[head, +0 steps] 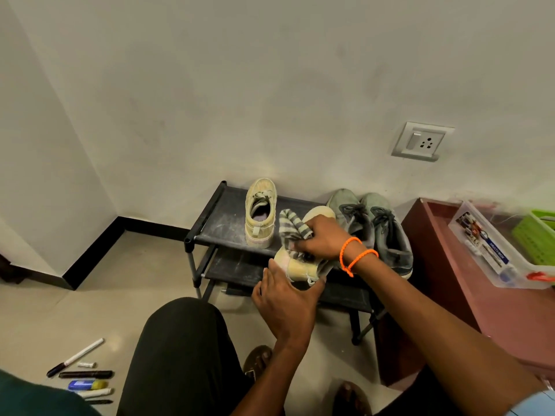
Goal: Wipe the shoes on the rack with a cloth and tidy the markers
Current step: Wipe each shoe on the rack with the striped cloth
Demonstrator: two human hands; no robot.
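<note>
Black two-tier fabric shoe rack (228, 217) was seen dusty, a grey lace-up pair (375, 229) parked on top. Pale yellow canvas sneaker (300, 265) was gripped from below by left hand (285, 307), off the shelf. Striped grey cloth (292, 228) was clenched in right hand (324, 238). Risk: sneaker dropped if pressed hard. Scattered markers (84, 376) were left untidied on the floor.

On your right: wall socket (423, 145) far up wall, maroon cabinet (468, 283) carrying clear plastic box (492, 250), green basket (537, 235).
</note>
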